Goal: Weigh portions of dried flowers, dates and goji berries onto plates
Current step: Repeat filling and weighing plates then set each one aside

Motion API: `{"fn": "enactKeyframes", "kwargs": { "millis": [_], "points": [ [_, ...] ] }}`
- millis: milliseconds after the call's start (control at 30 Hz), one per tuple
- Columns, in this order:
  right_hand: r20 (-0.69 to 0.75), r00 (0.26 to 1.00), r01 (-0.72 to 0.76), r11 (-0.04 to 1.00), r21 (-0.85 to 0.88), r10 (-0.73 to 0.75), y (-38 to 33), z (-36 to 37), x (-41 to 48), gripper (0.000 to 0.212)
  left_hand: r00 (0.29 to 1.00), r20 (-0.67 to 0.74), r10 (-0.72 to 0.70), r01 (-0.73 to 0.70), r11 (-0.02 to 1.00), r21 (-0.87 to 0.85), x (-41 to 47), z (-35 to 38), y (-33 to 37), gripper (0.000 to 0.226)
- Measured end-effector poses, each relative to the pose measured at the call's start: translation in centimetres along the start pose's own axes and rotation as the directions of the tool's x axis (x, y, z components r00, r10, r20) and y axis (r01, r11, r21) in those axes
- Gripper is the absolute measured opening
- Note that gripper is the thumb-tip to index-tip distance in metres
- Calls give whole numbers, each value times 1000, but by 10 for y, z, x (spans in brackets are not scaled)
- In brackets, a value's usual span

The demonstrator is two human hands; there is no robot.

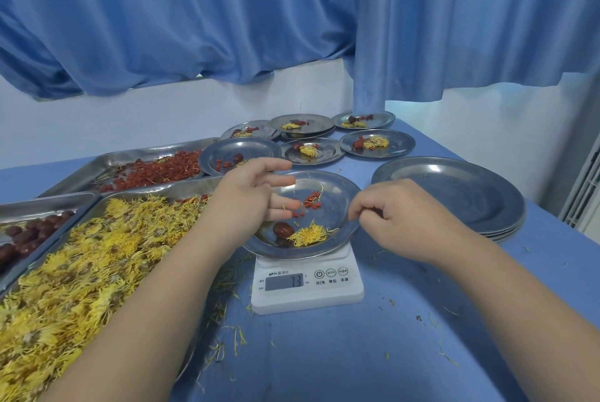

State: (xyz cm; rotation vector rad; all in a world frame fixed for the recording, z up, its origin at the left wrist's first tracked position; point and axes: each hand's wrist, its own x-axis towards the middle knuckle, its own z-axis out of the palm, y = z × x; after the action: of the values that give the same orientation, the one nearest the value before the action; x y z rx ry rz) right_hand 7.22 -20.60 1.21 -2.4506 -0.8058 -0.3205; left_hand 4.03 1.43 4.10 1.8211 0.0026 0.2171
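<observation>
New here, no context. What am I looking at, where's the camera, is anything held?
No robot: one head-worn camera looks down at a person's bare hands. The left hand hovers, fingers straight, over a steel plate on a white scale; the plate carries a date, a dried flower and goji berries. The right hand curls its fingers by the plate's rim; whether it pinches anything I cannot tell. On the blue table: a flower tray, a goji tray and a date tray to the left, filled plates behind, empty plates stacked to the right.
</observation>
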Motion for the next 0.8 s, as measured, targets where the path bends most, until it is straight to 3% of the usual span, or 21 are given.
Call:
{"fn": "enactKeyframes", "kwargs": {
  "millis": [133,333,500,633,800],
  "points": [
    [-15,1000,-23,1000,5,23,-1,3,0,30,998,-63,28,-33,996,-87,-20,-19,-10,31],
    [-24,992,-125,992,-17,125,0,11,1,22,955,-266,-128,32,941,-338,-31,-50,-27,20],
    [8,950,-312,950,13,312,0,17,3,8,910,-331,-250,63,872,-486,-34,-54,-34,17],
    [121,870,-490,807,329,479,-3,21,4,4,907,-269,-324,132,825,-549,-35,-53,-32,16],
    [166,826,-522,618,588,540,-10,24,7,8,918,-129,-375,195,711,-676,-35,-52,-29,15]
  ]
}}
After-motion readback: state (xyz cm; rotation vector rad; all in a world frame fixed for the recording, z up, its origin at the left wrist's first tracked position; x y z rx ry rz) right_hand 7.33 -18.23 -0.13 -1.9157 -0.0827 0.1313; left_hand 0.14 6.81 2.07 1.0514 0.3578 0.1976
